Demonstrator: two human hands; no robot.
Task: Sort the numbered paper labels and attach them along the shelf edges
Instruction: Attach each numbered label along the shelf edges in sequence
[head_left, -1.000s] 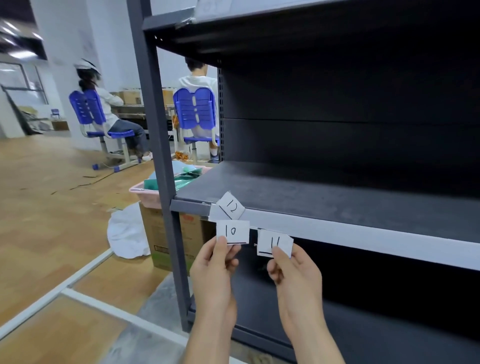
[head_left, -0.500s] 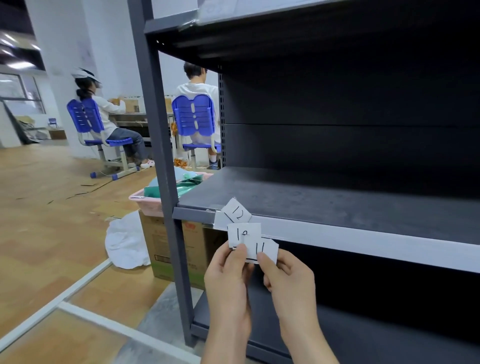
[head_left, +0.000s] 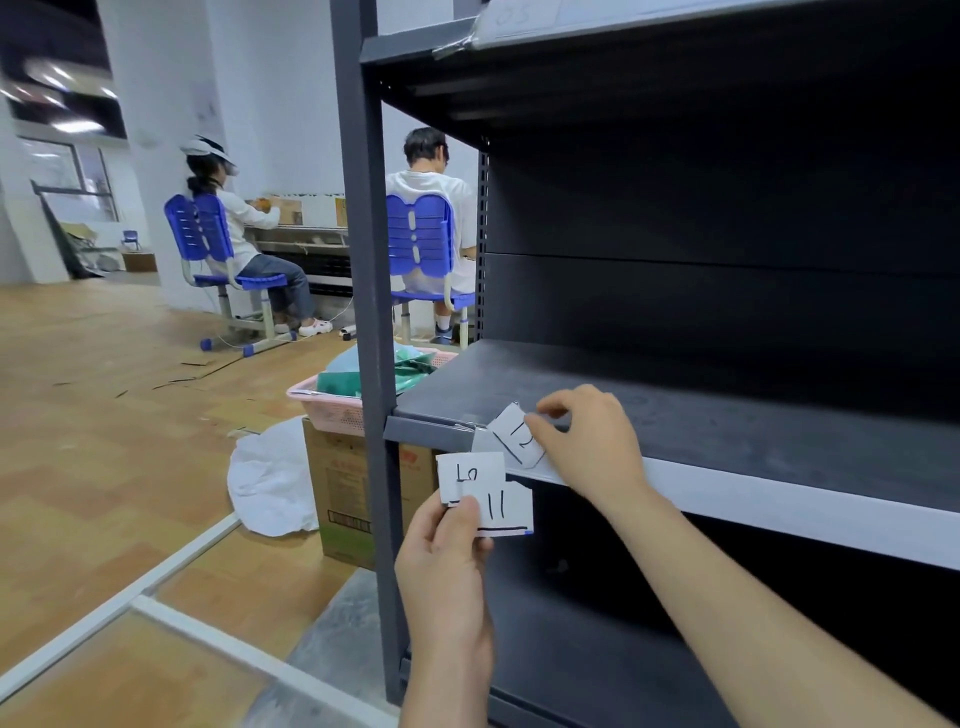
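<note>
My left hand (head_left: 447, 566) pinches two white paper labels together, the one marked 10 (head_left: 470, 475) behind and the one marked 11 (head_left: 506, 512) in front, just below the left end of the shelf. A tilted label marked 12 (head_left: 517, 436) sits on the pale shelf edge strip (head_left: 779, 506). My right hand (head_left: 587, 441) rests on that edge, its thumb and fingers closed on the right side of label 12. The dark shelf board (head_left: 675, 410) behind it is bare.
A grey upright post (head_left: 371, 312) frames the shelf's left side. Beside it on the floor stand a cardboard box (head_left: 343, 493) with a pink basket (head_left: 332, 408) on top, and a white bag (head_left: 270, 480). Two people sit on blue chairs (head_left: 415, 244) at the back.
The label 11 went from my right hand into my left, stacked with label 10. My right hand rose to the shelf edge and took hold of label 12. The view moved closer.
</note>
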